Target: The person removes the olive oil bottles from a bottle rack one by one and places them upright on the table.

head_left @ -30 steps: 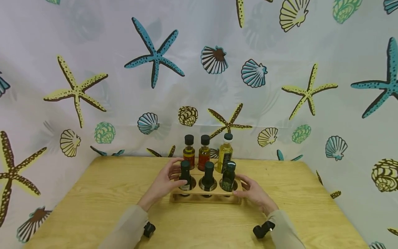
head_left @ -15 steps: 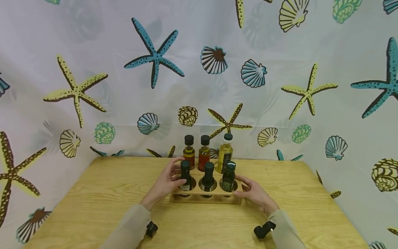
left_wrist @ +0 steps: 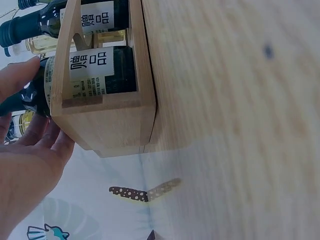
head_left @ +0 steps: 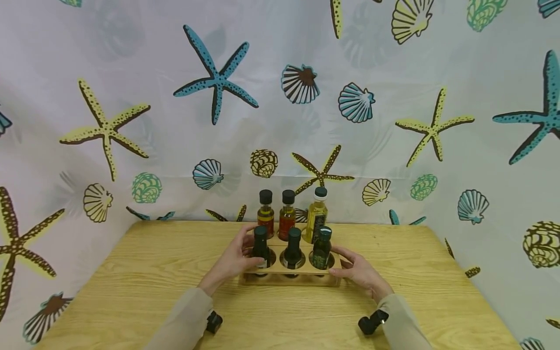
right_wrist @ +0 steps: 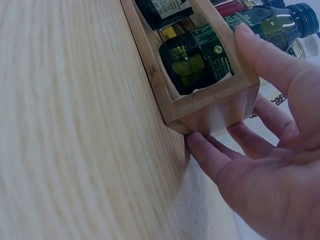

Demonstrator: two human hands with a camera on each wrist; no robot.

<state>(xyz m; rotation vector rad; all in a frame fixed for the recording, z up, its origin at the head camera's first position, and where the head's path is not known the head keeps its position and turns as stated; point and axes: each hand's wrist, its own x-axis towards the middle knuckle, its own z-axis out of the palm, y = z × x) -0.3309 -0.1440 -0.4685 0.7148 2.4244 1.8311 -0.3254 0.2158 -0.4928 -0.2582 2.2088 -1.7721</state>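
A two-tier wooden bottle rack (head_left: 290, 278) stands on the table, holding dark green bottles in front and oil bottles behind. My left hand (head_left: 231, 260) grips its left end. The thumb lies across the front-left dark bottle (head_left: 260, 248), whose neck passes between thumb and fingers in the left wrist view. At the other end, my right hand (head_left: 359, 273) holds the rack, thumb on the upper board beside the front-right green bottle (head_left: 322, 250) and fingers against the end panel; one fingertip reaches the lower corner in the right wrist view. The middle dark bottle (head_left: 293, 250) stands untouched.
Two bottles with reddish labels (head_left: 265, 221) and a yellow oil bottle (head_left: 317, 218) fill the rear tier. A curtain (head_left: 280, 121) printed with starfish and shells hangs behind and beside the wooden table (head_left: 175, 257).
My left hand shifts very slightly; its thumb lowers along the front-left bottle and the fingers drop a little. The right hand and rack stay nearly still.
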